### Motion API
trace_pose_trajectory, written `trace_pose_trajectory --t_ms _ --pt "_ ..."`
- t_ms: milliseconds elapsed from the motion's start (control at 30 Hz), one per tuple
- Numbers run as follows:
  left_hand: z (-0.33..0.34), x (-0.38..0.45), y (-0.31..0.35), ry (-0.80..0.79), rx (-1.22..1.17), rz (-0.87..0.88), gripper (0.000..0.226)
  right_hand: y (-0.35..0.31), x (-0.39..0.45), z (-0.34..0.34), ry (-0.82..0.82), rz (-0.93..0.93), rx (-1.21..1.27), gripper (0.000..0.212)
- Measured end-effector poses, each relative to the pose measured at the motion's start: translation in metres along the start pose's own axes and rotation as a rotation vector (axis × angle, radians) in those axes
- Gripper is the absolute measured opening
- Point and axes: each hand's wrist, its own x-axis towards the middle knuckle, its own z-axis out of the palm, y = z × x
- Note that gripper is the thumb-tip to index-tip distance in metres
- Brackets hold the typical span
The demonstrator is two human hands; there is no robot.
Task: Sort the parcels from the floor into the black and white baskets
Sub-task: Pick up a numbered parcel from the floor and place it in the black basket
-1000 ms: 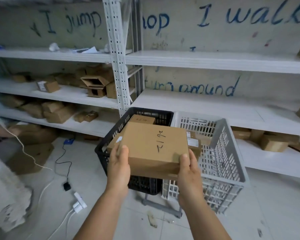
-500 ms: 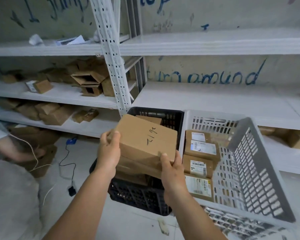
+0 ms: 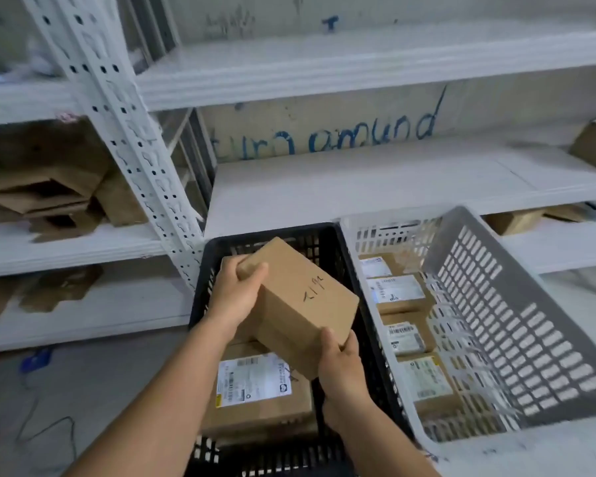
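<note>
Gripping the far left corner of a brown cardboard parcel [image 3: 296, 297], the left hand [image 3: 236, 297] wraps thumb over its top edge; the right hand [image 3: 339, 370] clamps the near right corner. Tilted, the parcel sits inside the black basket [image 3: 355, 290], above a labelled parcel [image 3: 255, 380], close to the right rim. Just beside it, touching, the white basket [image 3: 516, 304] holds a row of labelled boxes [image 3: 398, 292], with open room along its right wall.

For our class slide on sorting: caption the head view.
Both hands, left hand and right hand, hold a cardboard parcel over the black basket, beside the white basket.
</note>
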Motion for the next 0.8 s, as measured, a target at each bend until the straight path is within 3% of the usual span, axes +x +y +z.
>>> trace_pose_trajectory --t_ms 100,233,500,700,800 --pt "0.004 0.034 -0.002 -0.166 0.151 0.033 0.050 0.006 0.005 0.022 0.114 0.039 0.082 0.057" --pt "0.011 0.069 0.005 -0.248 0.273 0.063 0.052 0.003 0.012 0.040 0.193 0.065 0.178 0.053" --pt "0.021 0.112 0.027 -0.403 0.533 0.143 0.044 -0.008 0.022 0.045 0.202 0.175 0.216 0.039" --pt "0.049 0.123 0.043 -0.512 0.634 0.105 0.092 -0.010 0.045 0.040 0.264 0.246 0.314 0.046" --pt "0.061 0.130 0.049 -0.535 0.680 0.136 0.102 -0.007 0.056 0.041 0.285 0.251 0.326 0.051"
